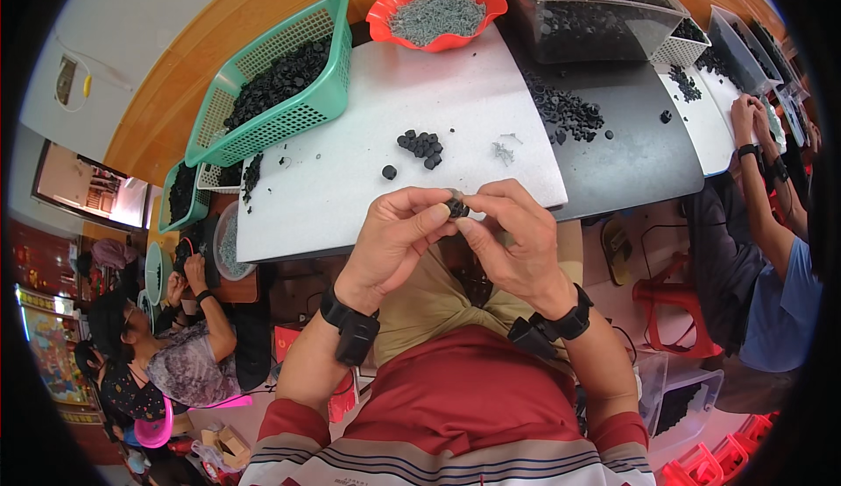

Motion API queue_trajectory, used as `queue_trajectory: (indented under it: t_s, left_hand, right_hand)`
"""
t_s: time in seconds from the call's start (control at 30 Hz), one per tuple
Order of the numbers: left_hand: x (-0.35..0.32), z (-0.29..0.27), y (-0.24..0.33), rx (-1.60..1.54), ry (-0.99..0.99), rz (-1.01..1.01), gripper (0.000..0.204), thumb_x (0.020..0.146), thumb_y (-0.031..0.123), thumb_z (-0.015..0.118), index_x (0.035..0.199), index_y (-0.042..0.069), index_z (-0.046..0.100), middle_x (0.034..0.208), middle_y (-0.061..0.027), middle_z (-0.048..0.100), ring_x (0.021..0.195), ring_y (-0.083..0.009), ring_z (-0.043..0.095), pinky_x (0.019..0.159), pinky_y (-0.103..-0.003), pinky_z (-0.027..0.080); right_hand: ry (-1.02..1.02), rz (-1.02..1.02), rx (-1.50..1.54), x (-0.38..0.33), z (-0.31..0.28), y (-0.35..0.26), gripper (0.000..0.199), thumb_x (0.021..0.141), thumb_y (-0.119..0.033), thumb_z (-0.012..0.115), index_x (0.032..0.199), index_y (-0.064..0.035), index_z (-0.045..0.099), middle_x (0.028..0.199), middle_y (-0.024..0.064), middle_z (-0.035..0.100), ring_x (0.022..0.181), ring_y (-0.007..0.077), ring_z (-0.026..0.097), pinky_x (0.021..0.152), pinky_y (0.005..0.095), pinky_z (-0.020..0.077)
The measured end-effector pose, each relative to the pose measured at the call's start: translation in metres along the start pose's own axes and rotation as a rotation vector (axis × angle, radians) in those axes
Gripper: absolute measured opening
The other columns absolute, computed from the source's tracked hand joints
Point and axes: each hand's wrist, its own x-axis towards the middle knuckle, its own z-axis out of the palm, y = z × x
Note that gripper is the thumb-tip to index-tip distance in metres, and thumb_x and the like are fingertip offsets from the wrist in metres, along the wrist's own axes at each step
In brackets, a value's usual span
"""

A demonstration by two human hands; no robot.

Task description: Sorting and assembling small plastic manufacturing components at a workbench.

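Just past the near edge of the white table board (342, 170), both my hands meet around a small round black plastic part (456, 208). My left hand (399, 236) pinches it between thumb and fingers. The fingertips of my right hand (512, 241) press on its other side; whether a screw is between them is too small to tell. On the board beyond lies a cluster of black plastic parts (421, 147), with a single black part (389, 172) apart from it at the left. To the right sits a little pile of silvery screws (503, 153).
A green basket (263, 131) of black parts stands at the back left, a red bowl (378, 21) of screws at the back middle. Right of it is a clear bin (596, 35). Loose black parts (569, 113) lie on the dark tabletop. People work at both sides.
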Motion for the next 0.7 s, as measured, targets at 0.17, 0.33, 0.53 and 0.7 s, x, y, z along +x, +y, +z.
queue_trajectory:
  t_s: [0.17, 0.33, 0.53, 0.7]
  left_hand:
    - [0.0004, -0.0013, -0.0023, 0.015, -0.012, 0.021, 0.019, 0.096, 0.001, 0.067, 0.115, 0.001, 0.070, 0.113, -0.0120, 0.072, 0.100, -0.0181, 0.071, 0.090, -0.032, 0.061]
    - [0.0006, -0.0010, -0.0033, 0.035, -0.026, 0.029, 0.019, 0.096, 0.000, 0.067, 0.115, 0.000, 0.070, 0.113, -0.0119, 0.072, 0.101, -0.0182, 0.071, 0.091, -0.033, 0.061]
    - [-0.0016, 0.0016, -0.0052, 0.064, 0.006, 0.036, 0.019, 0.095, 0.000, 0.069, 0.114, 0.000, 0.071, 0.113, -0.0120, 0.072, 0.101, -0.0188, 0.071, 0.091, -0.032, 0.060]
    - [-0.0022, 0.0037, -0.0063, 0.055, 0.021, 0.051, 0.021, 0.094, -0.003, 0.070, 0.114, -0.002, 0.070, 0.113, -0.0127, 0.072, 0.101, -0.0168, 0.070, 0.091, -0.029, 0.059]
  right_hand:
    - [-0.003, 0.002, -0.016, -0.0020, -0.0020, 0.0003, 0.026, 0.085, 0.003, 0.076, 0.110, 0.0005, 0.070, 0.097, 0.0114, 0.066, 0.063, 0.0148, 0.064, 0.053, 0.0272, 0.0502]
    - [0.011, -0.025, -0.015, -0.0046, -0.0017, 0.0039, 0.027, 0.085, 0.005, 0.075, 0.111, 0.0008, 0.070, 0.096, 0.0117, 0.066, 0.065, 0.0156, 0.064, 0.055, 0.0274, 0.0503]
    - [0.012, -0.015, -0.015, -0.0067, -0.0018, 0.0041, 0.029, 0.085, 0.005, 0.075, 0.113, 0.0005, 0.071, 0.096, 0.0114, 0.066, 0.066, 0.0164, 0.064, 0.055, 0.0278, 0.0499]
    - [0.014, -0.039, -0.037, -0.0081, -0.0018, 0.0058, 0.029, 0.084, 0.005, 0.076, 0.112, 0.0000, 0.071, 0.096, 0.0116, 0.066, 0.066, 0.0170, 0.063, 0.055, 0.0280, 0.0498]
